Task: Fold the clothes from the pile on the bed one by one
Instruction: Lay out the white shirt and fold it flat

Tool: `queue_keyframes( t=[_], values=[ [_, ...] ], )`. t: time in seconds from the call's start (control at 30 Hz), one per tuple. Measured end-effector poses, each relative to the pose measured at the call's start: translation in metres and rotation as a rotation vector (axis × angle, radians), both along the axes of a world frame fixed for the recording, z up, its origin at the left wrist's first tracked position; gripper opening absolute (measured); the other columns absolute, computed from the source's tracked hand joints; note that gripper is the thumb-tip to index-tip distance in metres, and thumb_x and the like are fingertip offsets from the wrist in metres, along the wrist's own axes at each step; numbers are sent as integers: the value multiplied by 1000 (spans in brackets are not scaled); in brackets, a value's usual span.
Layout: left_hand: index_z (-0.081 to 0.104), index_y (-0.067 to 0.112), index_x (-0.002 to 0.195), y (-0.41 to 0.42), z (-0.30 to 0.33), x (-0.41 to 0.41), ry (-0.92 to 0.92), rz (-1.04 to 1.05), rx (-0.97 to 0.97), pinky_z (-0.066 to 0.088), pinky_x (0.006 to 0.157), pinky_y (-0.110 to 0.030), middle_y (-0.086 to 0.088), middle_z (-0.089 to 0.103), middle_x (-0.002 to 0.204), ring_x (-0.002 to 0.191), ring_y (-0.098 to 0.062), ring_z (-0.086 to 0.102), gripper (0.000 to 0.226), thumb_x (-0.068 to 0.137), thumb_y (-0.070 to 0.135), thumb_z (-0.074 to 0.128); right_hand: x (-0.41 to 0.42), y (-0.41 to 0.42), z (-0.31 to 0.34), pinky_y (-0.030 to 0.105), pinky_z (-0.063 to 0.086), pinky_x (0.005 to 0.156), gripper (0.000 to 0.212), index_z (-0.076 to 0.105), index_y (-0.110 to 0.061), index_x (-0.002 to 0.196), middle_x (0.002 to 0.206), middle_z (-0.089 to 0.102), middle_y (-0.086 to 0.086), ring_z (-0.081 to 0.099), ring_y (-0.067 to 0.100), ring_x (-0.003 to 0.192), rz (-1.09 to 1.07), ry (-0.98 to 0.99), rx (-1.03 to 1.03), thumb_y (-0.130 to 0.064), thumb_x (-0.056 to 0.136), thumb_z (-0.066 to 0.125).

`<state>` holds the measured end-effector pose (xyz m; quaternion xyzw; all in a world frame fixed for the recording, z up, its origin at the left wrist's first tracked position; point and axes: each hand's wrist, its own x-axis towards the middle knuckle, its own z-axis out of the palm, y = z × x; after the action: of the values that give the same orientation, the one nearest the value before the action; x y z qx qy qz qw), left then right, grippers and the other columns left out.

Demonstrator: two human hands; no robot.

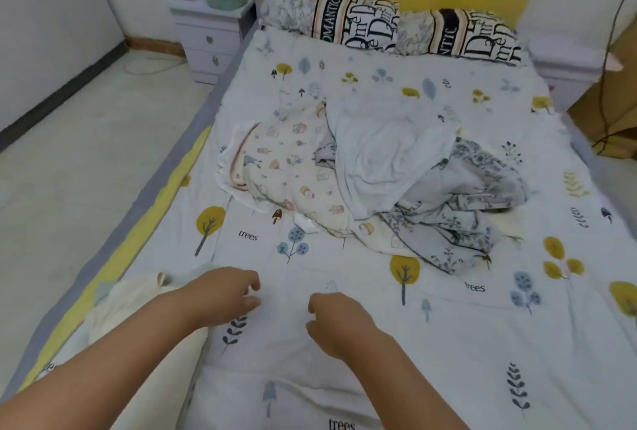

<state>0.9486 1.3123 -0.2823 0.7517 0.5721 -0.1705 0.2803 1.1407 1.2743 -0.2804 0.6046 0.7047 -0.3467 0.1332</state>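
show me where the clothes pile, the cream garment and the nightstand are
clothes pile [372, 181], head view, on the white cloth at its middle.
cream garment [127, 305], head view, on its bunched middle.
nightstand [210, 38], head view, on its upper drawer front.

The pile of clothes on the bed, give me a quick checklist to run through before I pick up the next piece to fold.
1. Left hand free: ok, fingers loosely curled, holding nothing.
2. Right hand free: ok, loosely curled, nothing in its grip.
3. Pile of clothes still has pieces to fold: ok, a cartoon-print garment, a plain white piece and a grey floral piece lie tangled together.
4. Topmost piece easy to lift alone: cannot tell, the layers overlap.
5. Folding space on the bedspread in front of the hands: ok, flat and bare.
6. Cream garment under the left forearm properly folded: cannot tell, mostly hidden.
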Motion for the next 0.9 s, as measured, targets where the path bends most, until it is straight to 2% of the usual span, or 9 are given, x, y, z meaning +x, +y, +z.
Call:
queue_keyframes(
  t=[0.23, 0.3, 0.37, 0.43, 0.53, 0.63, 0.8, 0.9],
  values=[
    [47, 24, 129, 31, 34, 97, -25, -73, 8, 38, 88, -23, 3, 54, 126, 112, -14, 51, 38, 96, 42, 43, 101, 18, 35, 30, 41, 85, 33, 46, -10, 129, 129, 50, 11, 50, 27, 114, -71, -30, 40, -20, 97, 38],
    [47, 24, 129, 40, 38, 126, -45, -65, 6, 39, 87, -23, 3, 55, 125, 110, -14, 52, 37, 96, 42, 43, 132, 26, 40, 30, 40, 89, 32, 46, -12, 128, 129, 49, 10, 49, 26, 115, -79, -50, 50, -22, 98, 38],
    [48, 24, 128, 49, 39, 157, -78, -36, 7, 39, 85, -22, 4, 55, 124, 107, -13, 52, 37, 96, 41, 43, 165, 36, 40, 28, 40, 89, 23, 50, -15, 118, 127, 51, 9, 50, 24, 114, -93, -65, 77, -21, 98, 39],
    [49, 22, 127, 54, 38, 178, -115, -9, 13, 38, 84, -21, 3, 56, 123, 107, -12, 53, 36, 96, 39, 44, 186, 47, 39, 27, 39, 81, 17, 51, -18, 109, 123, 54, 10, 52, 22, 111, -99, -96, 114, -17, 96, 40],
    [49, 21, 127, 65, 29, 211, -121, 12, 43, 37, 86, -21, 2, 57, 124, 110, -13, 52, 35, 97, 37, 43, 220, 69, 34, 27, 39, 79, 27, 50, -13, 121, 123, 54, 10, 53, 24, 111, -100, -137, 146, -16, 94, 42],
    [49, 23, 128, 80, 17, 232, -87, 14, 75, 30, 81, -21, 4, 56, 127, 115, -12, 50, 34, 98, 37, 40, 244, 95, 26, 27, 41, 79, 30, 50, -12, 123, 123, 55, 9, 53, 24, 111, -110, -144, 188, -15, 95, 41],
    [49, 19, 129, 118, -12, 246, -79, 62, 53, 38, 89, -25, -3, 54, 130, 117, -18, 50, 35, 98, 34, 41, 264, 149, 1, 27, 42, 83, 33, 50, -12, 125, 125, 55, 10, 52, 24, 112, -131, -167, 223, -11, 94, 38],
    [51, 15, 124, 149, -35, 253, -82, 85, 76, 38, 79, -25, -2, 57, 118, 108, -18, 53, 33, 98, 32, 40, 272, 183, -20, 29, 42, 78, 31, 51, -11, 120, 119, 56, 12, 52, 26, 109, -114, -193, 281, -8, 93, 37]
  ],
)
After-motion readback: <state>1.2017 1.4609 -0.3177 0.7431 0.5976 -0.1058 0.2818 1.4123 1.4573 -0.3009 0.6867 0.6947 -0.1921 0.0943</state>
